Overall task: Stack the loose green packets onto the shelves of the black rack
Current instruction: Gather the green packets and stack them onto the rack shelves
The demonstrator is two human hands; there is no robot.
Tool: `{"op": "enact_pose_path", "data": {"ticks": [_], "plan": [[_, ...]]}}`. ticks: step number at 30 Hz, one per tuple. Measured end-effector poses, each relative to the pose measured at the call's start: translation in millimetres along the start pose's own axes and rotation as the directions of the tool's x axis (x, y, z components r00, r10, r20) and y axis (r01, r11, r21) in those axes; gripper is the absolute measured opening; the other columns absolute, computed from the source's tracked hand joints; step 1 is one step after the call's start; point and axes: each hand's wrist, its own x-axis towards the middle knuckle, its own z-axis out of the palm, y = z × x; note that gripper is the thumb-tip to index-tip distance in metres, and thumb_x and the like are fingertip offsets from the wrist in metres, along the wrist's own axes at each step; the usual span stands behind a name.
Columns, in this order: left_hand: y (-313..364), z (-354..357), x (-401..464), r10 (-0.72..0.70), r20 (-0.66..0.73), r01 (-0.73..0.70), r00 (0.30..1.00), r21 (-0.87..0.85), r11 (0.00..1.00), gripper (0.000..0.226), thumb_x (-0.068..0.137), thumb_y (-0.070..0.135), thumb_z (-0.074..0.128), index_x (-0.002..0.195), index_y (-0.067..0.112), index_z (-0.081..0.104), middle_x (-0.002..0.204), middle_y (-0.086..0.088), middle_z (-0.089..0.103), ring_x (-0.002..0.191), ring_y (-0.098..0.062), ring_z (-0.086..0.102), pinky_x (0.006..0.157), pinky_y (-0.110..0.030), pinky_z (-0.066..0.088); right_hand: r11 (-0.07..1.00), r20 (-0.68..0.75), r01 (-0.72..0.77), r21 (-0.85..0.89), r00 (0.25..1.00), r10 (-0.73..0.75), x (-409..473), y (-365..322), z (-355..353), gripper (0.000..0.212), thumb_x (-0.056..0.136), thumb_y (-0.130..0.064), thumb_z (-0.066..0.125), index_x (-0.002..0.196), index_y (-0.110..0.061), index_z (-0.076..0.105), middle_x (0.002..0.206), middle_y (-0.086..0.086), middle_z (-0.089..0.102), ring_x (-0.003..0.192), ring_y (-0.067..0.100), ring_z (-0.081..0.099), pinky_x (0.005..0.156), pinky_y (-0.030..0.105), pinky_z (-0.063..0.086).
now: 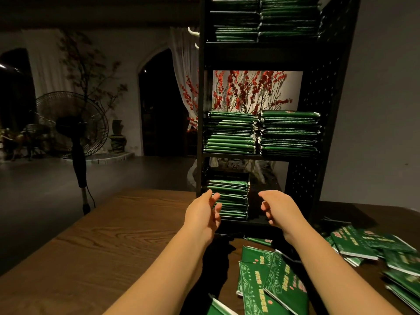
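Both hands, left [203, 213] and right [279, 209], are held open and empty before the bottom-shelf packet stack [229, 198].

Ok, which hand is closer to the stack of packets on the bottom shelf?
Left. The left hand has its fingertips at the front left edge of the bottom-shelf stack, maybe touching. The right hand hovers to the stack's right, in front of the bare half of the shelf.
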Motion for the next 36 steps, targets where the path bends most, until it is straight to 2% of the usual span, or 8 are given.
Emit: {"op": "enact_pose_path", "data": {"ticks": [5, 8, 14, 17, 20, 27, 32, 36], "plan": [[-23.2, -19.2, -28.3, 0.125, 0.063, -0.139, 0.99, 0.337, 0.931, 0.02, 0.096, 0.019, 0.055, 0.076, 0.017, 0.057, 0.085, -0.001, 0.059, 0.066, -0.01, 0.053, 0.054, -0.023, 0.03, 0.939, 0.029, 0.179, -0.293, 0.984, -0.178, -32.5, 28.3, -19.7, 0.016, 0.097, -0.021, 0.056, 0.087, -0.019, 0.068, 0.08, 0.0, 0.065, 0.077, 0.017, 0.058, 0.062, 0.025, 0.041], [-36.8, -31.0, -50.8, 0.187, 0.185, -0.261, 0.965, 0.582, 0.77, 0.012, 0.097, 0.018, 0.057, 0.088, 0.015, 0.063, 0.091, -0.002, 0.063, 0.072, -0.011, 0.056, 0.056, -0.019, 0.038, 0.853, 0.114, 0.243, -0.462, 0.97, -0.215, -54.2, 44.4, -26.3, 0.015, 0.096, -0.022, 0.058, 0.084, -0.025, 0.067, 0.081, -0.007, 0.066, 0.075, 0.008, 0.058, 0.061, 0.018, 0.04], [-55.4, -68.5, -118.7, -0.011, 0.464, -0.459, 0.886, 0.879, 0.13, 0.026, 0.094, 0.046, 0.058, 0.118, 0.038, 0.051, 0.12, 0.017, 0.055, 0.111, -0.002, 0.049, 0.102, -0.028, 0.041, 0.599, 0.229, 0.339, -0.726, 0.94, -0.254, -80.0, 69.5, -53.9, 0.006, 0.096, -0.041, 0.052, 0.1, -0.043, 0.056, 0.114, -0.017, 0.057, 0.111, 0.012, 0.054, 0.092, 0.032, 0.046], [-77.8, -81.9, -145.6, -0.124, 0.444, -0.461, 0.887, 0.852, -0.249, 0.064, 0.084, 0.078, 0.045, 0.141, 0.054, 0.026, 0.153, 0.023, 0.023, 0.144, -0.008, 0.016, 0.115, -0.043, 0.017, 0.479, 0.224, 0.211, -0.852, 0.974, -0.031, -88.4, 83.0, -60.7, 0.052, 0.092, -0.069, 0.035, 0.14, -0.05, 0.037, 0.156, -0.018, 0.026, 0.146, 0.026, 0.022, 0.112, 0.053, 0.026], [-97.6, -91.4, -151.5, -0.107, 0.497, -0.496, 0.861, 0.774, -0.394, 0.088, 0.062, 0.099, 0.017, 0.142, 0.062, 0.008, 0.161, 0.024, 0.002, 0.15, -0.01, -0.004, 0.119, -0.043, 0.008, 0.454, 0.258, 0.2, -0.869, 0.964, 0.069, -95.5, 85.8, -56.7, 0.07, 0.082, -0.083, 0.021, 0.147, -0.058, 0.013, 0.161, -0.023, -0.004, 0.151, 0.031, -0.004, 0.115, 0.064, 0.005], [-80.6, -102.6, -117.2, -0.046, 0.627, -0.594, 0.778, 0.709, -0.379, 0.065, 0.081, 0.081, 0.043, 0.139, 0.055, 0.028, 0.155, 0.02, 0.02, 0.148, -0.01, 0.01, 0.118, -0.045, 0.016, 0.406, 0.281, 0.213, -0.889, 0.953, 0.115, -101.9, 85.2, -42.7, 0.063, 0.09, -0.076, 0.016, 0.149, -0.055, 0.014, 0.161, -0.022, 0.014, 0.15, 0.025, 0.011, 0.117, 0.061, 0.006], [-67.2, -104.9, -94.5, 0.066, 0.656, -0.645, 0.752, 0.753, -0.132, 0.038, 0.089, 0.067, 0.045, 0.098, 0.032, 0.056, 0.148, 0.015, 0.036, 0.135, -0.005, 0.032, 0.113, -0.034, 0.03, 0.418, 0.235, 0.196, -0.887, 0.971, 0.044, -121.4, 84.4, -10.7, 0.067, 0.091, -0.075, 0.015, 0.15, -0.045, 0.02, 0.159, -0.017, 0.023, 0.147, 0.026, 0.02, 0.114, 0.063, 0.011], [-54.1, -104.8, -79.5, 0.146, 0.64, -0.633, 0.754, 0.768, -0.099, 0.024, 0.093, 0.037, 0.059, 0.08, 0.018, 0.057, 0.117, 0.007, 0.061, 0.111, -0.006, 0.053, 0.098, -0.029, 0.042, 0.455, 0.24, 0.185, -0.871, 0.969, 0.065, -127.0, 72.8, 1.4, 0.067, 0.092, -0.074, 0.018, 0.149, -0.041, 0.029, 0.156, -0.008, 0.031, 0.142, 0.027, 0.028, 0.111, 0.058, 0.02]]}}
